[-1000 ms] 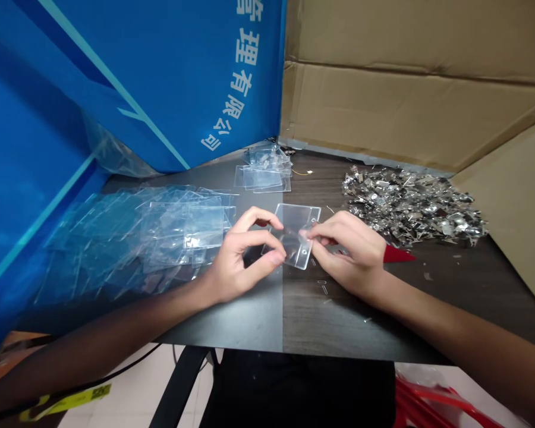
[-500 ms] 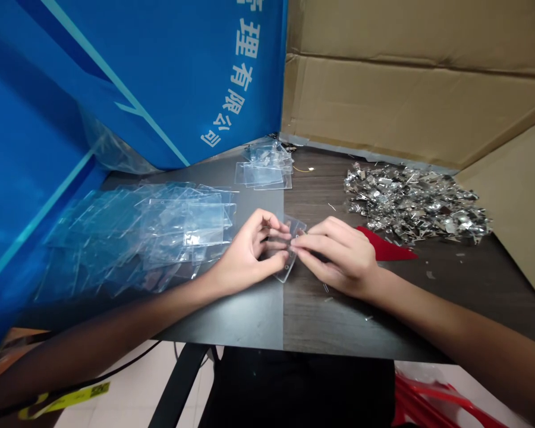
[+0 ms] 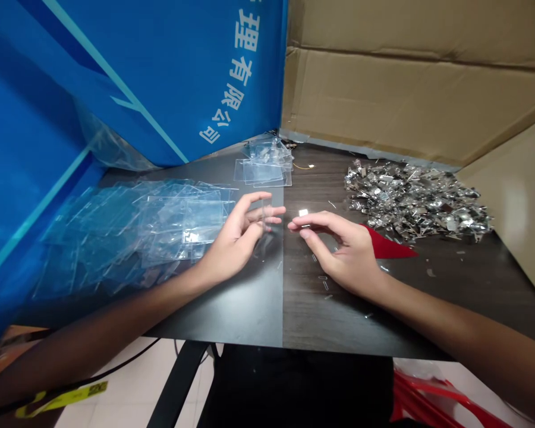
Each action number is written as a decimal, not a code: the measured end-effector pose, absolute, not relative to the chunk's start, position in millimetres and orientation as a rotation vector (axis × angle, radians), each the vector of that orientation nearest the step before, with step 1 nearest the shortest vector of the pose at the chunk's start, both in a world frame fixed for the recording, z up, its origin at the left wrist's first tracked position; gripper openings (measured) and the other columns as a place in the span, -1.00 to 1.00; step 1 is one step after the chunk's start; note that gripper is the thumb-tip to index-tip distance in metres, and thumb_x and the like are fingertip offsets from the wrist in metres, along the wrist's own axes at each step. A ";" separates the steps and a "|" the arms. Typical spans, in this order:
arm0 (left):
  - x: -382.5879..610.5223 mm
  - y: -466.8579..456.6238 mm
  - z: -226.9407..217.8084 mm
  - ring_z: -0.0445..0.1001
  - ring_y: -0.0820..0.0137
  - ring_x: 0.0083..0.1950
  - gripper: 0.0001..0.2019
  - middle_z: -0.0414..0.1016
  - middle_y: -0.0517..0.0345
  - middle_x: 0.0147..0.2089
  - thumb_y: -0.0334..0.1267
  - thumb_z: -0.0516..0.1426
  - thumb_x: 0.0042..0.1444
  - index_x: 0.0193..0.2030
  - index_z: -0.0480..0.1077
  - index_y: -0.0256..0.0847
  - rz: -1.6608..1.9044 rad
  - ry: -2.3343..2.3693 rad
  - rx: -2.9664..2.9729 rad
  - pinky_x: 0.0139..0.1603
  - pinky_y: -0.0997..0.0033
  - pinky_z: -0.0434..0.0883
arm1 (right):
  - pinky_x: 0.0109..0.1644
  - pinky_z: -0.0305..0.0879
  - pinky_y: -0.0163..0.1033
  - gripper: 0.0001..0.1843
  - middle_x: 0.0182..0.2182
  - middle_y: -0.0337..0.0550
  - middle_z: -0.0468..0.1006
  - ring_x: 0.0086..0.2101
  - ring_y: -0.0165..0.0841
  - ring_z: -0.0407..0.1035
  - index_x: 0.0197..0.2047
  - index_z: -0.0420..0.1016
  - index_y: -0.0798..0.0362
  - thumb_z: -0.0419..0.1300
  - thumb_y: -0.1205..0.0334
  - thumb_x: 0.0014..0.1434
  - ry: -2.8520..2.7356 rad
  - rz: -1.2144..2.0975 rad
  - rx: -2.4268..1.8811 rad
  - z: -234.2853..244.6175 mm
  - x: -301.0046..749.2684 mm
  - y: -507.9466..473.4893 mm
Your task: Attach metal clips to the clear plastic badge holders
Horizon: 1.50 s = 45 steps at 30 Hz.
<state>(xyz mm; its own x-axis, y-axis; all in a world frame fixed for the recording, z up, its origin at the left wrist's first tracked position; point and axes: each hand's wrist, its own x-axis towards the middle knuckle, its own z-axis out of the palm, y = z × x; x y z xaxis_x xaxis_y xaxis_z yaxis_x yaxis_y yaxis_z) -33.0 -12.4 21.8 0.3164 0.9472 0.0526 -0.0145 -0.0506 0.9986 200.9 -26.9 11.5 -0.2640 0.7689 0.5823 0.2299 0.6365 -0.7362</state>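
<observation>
Over the middle of the table my left hand [image 3: 238,235] has its fingers stretched forward. Between thumb and fingers it holds a clear plastic card sleeve [image 3: 264,221], seen nearly edge-on and hard to make out. My right hand [image 3: 339,244] is closed in a pinch just to the right, apart from the left. At its fingertips shows a small shiny metal clip [image 3: 304,213], partly hidden by the fingers. Left of my left hand lies a spread heap of clear card sleeves [image 3: 164,223]. Beyond my right hand is a pile of metal clips [image 3: 419,199].
A smaller stack of clear sleeves [image 3: 265,169] lies at the back. A red piece [image 3: 390,244] rests beside my right wrist. Small clear strips [image 3: 324,282] are scattered on the table [image 3: 258,321]. Blue panels [image 3: 160,77] and cardboard [image 3: 410,89] stand behind.
My hands have moved apart. The sleeve, earlier between both hands and facing up, is now turned nearly edge-on in my left. A shiny clip now shows at my right fingertips.
</observation>
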 end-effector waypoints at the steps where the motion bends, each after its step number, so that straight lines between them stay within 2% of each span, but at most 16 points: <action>1: -33.2 -12.4 22.7 0.67 0.10 0.24 -0.49 0.62 -0.22 0.32 -0.28 0.21 0.36 0.40 0.23 -0.14 1.017 0.908 1.371 0.35 -0.13 0.52 | 0.16 0.67 -0.01 -0.73 -0.06 -0.16 0.81 -0.02 -0.24 0.71 0.09 0.72 -0.09 0.27 0.41 0.48 -1.824 0.593 -0.808 12.4 201.5 -25.9; 5: -34.8 -12.0 27.0 0.70 0.28 0.05 -0.40 0.62 -0.10 0.24 -0.31 0.28 0.34 0.45 0.21 -0.09 1.012 0.863 1.350 0.22 0.10 0.61 | 0.11 0.62 0.06 -0.78 -0.16 -0.17 0.80 -0.04 -0.17 0.62 -0.02 0.76 -0.12 0.33 0.39 0.43 -1.835 0.415 -0.857 16.1 203.8 -23.5; 8: -36.5 -11.4 29.0 0.70 0.31 -0.01 -0.45 0.59 -0.04 0.17 -0.29 0.33 0.30 0.37 0.31 -0.10 0.975 0.863 1.350 0.15 0.20 0.63 | 0.02 0.60 0.05 -0.80 -0.21 -0.17 0.79 -0.12 -0.16 0.56 -0.02 0.76 -0.12 0.37 0.37 0.41 -1.811 0.388 -0.904 16.6 204.5 -23.9; 12: -37.0 -11.7 31.5 0.67 0.37 -0.12 -0.58 0.55 0.10 0.00 -0.34 0.35 0.20 0.18 0.43 -0.14 0.909 0.919 1.360 0.03 0.28 0.61 | 0.05 0.63 0.02 -0.81 -0.14 -0.15 0.82 -0.13 -0.21 0.66 0.05 0.71 -0.08 0.36 0.34 0.43 -1.797 0.614 -0.896 12.3 203.5 -24.9; 15: -36.0 -12.2 34.2 0.63 0.41 -0.22 -0.62 0.50 0.19 -0.11 -0.38 0.32 0.13 0.08 0.42 -0.16 0.859 0.969 1.336 -0.07 0.30 0.58 | 0.04 0.67 -0.04 -0.87 -0.11 -0.12 0.81 -0.15 -0.23 0.72 0.02 0.68 -0.04 0.39 0.27 0.42 -1.718 0.782 -0.927 8.3 202.3 -25.2; 18: -35.7 -12.1 36.9 0.58 0.41 -0.27 -0.62 0.49 0.23 -0.18 -0.38 0.31 0.08 0.03 0.37 -0.16 0.849 1.012 1.364 -0.12 0.30 0.54 | 0.08 0.68 -0.04 -0.83 -0.13 -0.10 0.78 -0.13 -0.24 0.73 0.06 0.61 -0.02 0.39 0.26 0.41 -1.670 0.885 -0.917 7.5 201.2 -25.1; 22: -36.9 -12.0 38.0 0.52 0.42 -0.24 -0.58 0.49 0.21 -0.17 -0.36 0.28 0.06 0.07 0.36 -0.17 0.856 1.138 1.461 -0.12 0.33 0.47 | 0.02 0.69 -0.10 -0.64 -0.17 -0.12 0.76 -0.13 -0.27 0.72 0.23 0.46 0.00 0.33 0.31 0.42 -1.645 1.037 -0.893 9.0 199.8 -24.2; 24: -37.7 -12.1 37.0 0.48 0.42 -0.22 -0.58 0.45 0.22 -0.18 -0.33 0.27 0.06 0.08 0.36 -0.19 0.870 1.164 1.483 -0.14 0.35 0.44 | 0.01 0.69 -0.12 -0.71 -0.16 -0.10 0.76 -0.12 -0.27 0.71 0.17 0.48 0.01 0.30 0.32 0.42 -1.646 1.077 -0.895 8.8 199.5 -23.3; 27: -38.6 -11.9 34.0 0.42 0.43 -0.24 -0.58 0.39 0.24 -0.21 -0.32 0.26 0.03 0.07 0.36 -0.19 0.871 1.170 1.484 -0.22 0.38 0.39 | 0.00 0.69 -0.11 -0.95 -0.13 -0.05 0.75 -0.11 -0.27 0.71 -0.03 0.52 0.01 0.27 0.29 0.46 -1.660 1.120 -0.893 7.3 199.6 -22.2; 30: -38.6 -11.5 30.8 0.41 0.45 -0.25 -0.58 0.39 0.24 -0.20 -0.35 0.24 0.01 0.06 0.36 -0.19 0.875 1.191 1.489 -0.25 0.41 0.38 | 0.01 0.70 -0.12 -0.98 -0.11 -0.04 0.75 -0.08 -0.27 0.70 -0.06 0.50 0.00 0.27 0.28 0.46 -1.648 1.157 -0.884 5.4 199.7 -21.8; 34: -37.1 -12.4 29.7 0.43 0.45 -0.23 -0.59 0.38 0.23 -0.17 -0.37 0.25 0.00 0.03 0.34 -0.17 0.890 1.204 1.477 -0.29 0.44 0.43 | 0.03 0.74 -0.10 -0.89 -0.15 -0.07 0.71 -0.12 -0.29 0.70 -0.07 0.50 0.01 0.35 0.22 0.44 -1.561 1.247 -0.896 3.9 198.7 -21.3; 37: -35.7 -14.0 31.0 0.45 0.43 -0.22 -0.60 0.37 0.21 -0.15 -0.35 0.26 0.03 0.03 0.32 -0.15 0.866 1.194 1.437 -0.31 0.42 0.56 | 0.01 0.77 -0.10 -0.79 -0.20 -0.09 0.70 -0.18 -0.30 0.71 -0.09 0.48 0.01 0.40 0.14 0.42 -1.502 1.338 -0.903 4.1 197.7 -20.4; 41: -34.7 -15.1 31.7 0.54 0.42 -0.21 -0.61 0.41 0.17 -0.09 -0.32 0.22 0.11 0.10 0.32 -0.15 0.868 1.155 1.409 -0.19 0.30 0.70 | -0.05 0.78 -0.13 -0.70 -0.23 -0.12 0.70 -0.25 -0.31 0.72 -0.13 0.46 0.02 0.48 0.09 0.36 -1.435 1.397 -0.904 5.9 196.8 -19.4; 45: -35.0 -14.8 30.6 0.58 0.44 -0.22 -0.62 0.43 0.17 -0.08 -0.32 0.19 0.17 0.14 0.32 -0.15 0.894 1.119 1.430 -0.15 0.29 0.71 | -0.10 0.79 -0.14 -0.76 -0.28 -0.16 0.67 -0.31 -0.32 0.71 -0.15 0.58 0.03 0.51 0.12 0.33 -1.417 1.352 -0.888 6.6 198.0 -17.7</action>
<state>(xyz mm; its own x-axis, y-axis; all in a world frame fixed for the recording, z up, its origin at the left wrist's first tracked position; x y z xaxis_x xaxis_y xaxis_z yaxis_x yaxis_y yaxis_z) -35.0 -14.8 30.6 0.2800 0.9588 -0.0482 0.1644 0.0016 0.9864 198.0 -17.7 6.6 -0.2837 0.9472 0.1496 -0.1051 0.1244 -0.9867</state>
